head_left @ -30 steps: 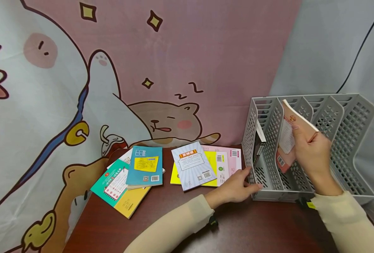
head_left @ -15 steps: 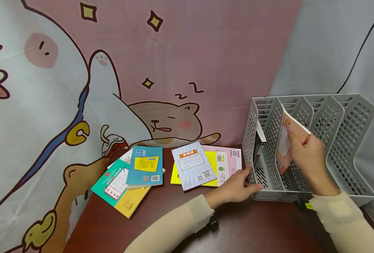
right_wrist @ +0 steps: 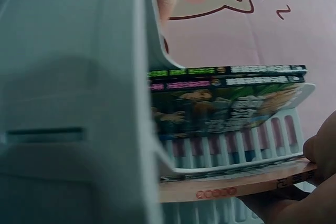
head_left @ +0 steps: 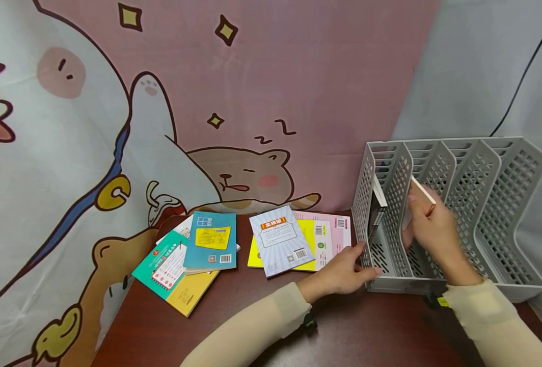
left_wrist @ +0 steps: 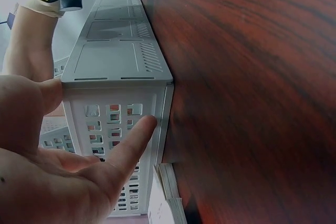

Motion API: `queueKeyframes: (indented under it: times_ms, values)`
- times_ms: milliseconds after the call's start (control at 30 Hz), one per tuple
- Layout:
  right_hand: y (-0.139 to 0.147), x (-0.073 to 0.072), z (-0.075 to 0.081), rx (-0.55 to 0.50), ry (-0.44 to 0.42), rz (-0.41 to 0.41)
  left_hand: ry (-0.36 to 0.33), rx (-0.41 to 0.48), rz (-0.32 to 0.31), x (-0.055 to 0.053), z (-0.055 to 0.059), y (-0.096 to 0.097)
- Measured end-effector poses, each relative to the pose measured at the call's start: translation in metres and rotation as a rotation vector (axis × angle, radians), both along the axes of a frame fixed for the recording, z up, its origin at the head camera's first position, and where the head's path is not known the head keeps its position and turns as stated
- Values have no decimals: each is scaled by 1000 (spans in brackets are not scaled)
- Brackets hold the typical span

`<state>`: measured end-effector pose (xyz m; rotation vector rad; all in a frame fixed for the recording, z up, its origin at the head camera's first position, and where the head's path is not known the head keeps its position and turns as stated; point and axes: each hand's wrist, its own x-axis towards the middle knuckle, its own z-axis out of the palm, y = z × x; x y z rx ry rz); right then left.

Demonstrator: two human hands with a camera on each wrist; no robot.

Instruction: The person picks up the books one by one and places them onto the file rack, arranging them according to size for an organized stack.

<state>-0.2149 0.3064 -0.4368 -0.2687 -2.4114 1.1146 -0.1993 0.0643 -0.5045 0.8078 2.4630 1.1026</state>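
Observation:
A grey perforated file rack [head_left: 408, 284] with several upright slots stands at the right of the table. My right hand [head_left: 438, 234] grips a thin pinkish-orange book [head_left: 421, 196], which is lowered partway into the second slot from the left. In the right wrist view, the book's spine [right_wrist: 252, 187] lies close beside the slot divider. My left hand [head_left: 340, 272] touches the rack's left front corner, thumb over the front edge and a straight finger [left_wrist: 131, 145] on the outer side wall. Dark-covered books [right_wrist: 231, 100] stand in the leftmost slot.
At the table's left lie overlapping books, a blue one [head_left: 210, 239] on top of a green-and-yellow one [head_left: 161, 270]. A pale blue book [head_left: 281, 242] overlaps yellow and pink books [head_left: 342, 229] near the rack. A patterned cloth [head_left: 335, 76] hangs behind the table.
My right hand has moved left and lowered the pinkish-orange book deeper into the second slot. My left hand stays at the rack's corner.

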Motion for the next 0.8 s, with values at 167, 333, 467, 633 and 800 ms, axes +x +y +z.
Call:
queueKeyframes:
  times_ms: [167,333,467,633,800]
  values:
    - [-2,-2,-11,19,14,51,-16,3,2,-1,0,0]
    - [-3,-5,-14,28,33,67,-19,8,-1,-1,1,0]
    - [-3,-7,-14,64,27,95,-14,8,-2,0,1,-1]
    - [-2,-10,-15,94,25,138,-4,2,-5,0,1,-1]
    - [-1,-11,-16,92,34,136,0,2,-9,0,3,-1]
